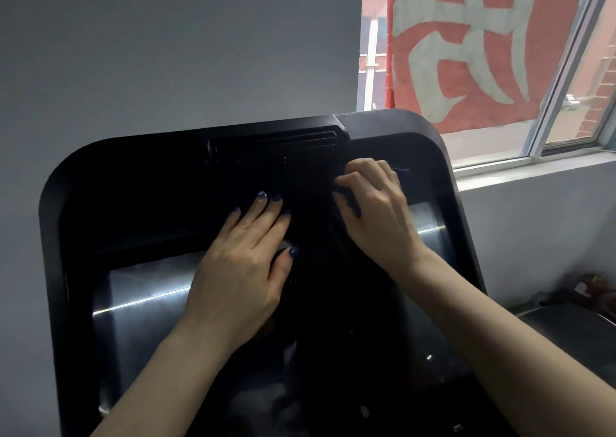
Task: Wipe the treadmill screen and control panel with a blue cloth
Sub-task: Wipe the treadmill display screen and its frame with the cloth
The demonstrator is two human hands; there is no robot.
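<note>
The black treadmill console (133, 183) fills the middle of the view, very dark, with a slotted vent (273, 141) along its top. My left hand (243, 260) lies flat on the dark panel, fingers straight and spread. My right hand (376, 210) is further right and higher, its fingers curled round a dark blue cloth (350, 203). Only a narrow strip of the cloth shows between thumb and fingers, plus a loose blue thread near the knuckles. The rest of the cloth is lost against the black screen.
A silver band (143, 290) crosses the console below my hands. A grey wall stands behind on the left. A window (566, 86) with a red banner is at the upper right, its sill (533, 166) just behind the console. Dark clutter lies low right.
</note>
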